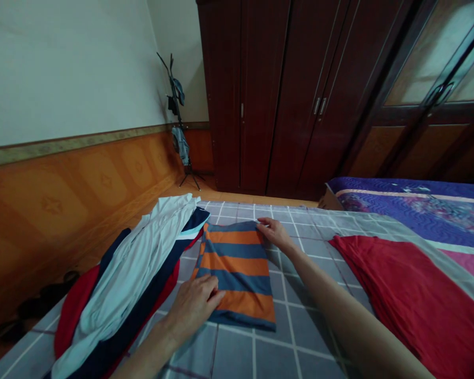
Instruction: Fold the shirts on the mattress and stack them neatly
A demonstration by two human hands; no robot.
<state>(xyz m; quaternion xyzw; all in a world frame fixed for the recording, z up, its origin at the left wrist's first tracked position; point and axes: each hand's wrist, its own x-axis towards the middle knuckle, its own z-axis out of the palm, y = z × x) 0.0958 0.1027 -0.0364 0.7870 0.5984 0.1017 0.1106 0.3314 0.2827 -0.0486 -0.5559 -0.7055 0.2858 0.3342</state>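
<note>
- A folded garment striped in orange and blue-gray (237, 266) lies flat on a checked bedsheet (260, 352), between two sets of clothes.
- The left hand (199, 300) rests on the garment's lower left side, hiding part of that edge, fingers curled and thumb a little apart; whether it grips fabric cannot be told.
- The right hand (274, 232) touches the far right corner, fingertips bent over the edge; whether they pinch it is unclear.
- Crowding the garment's left side, a long white garment (142, 258) drapes over navy and red clothes (164, 284), whose far end meets the striped cloth.
- Well apart to the right, beyond the right forearm, a red garment (414, 295) spreads over the sheet.
- Beyond the bed stand a dark red wardrobe (276, 95) and a black coat rack (177, 110) hung with items; a purple patterned cover (414, 202) lies at right.
</note>
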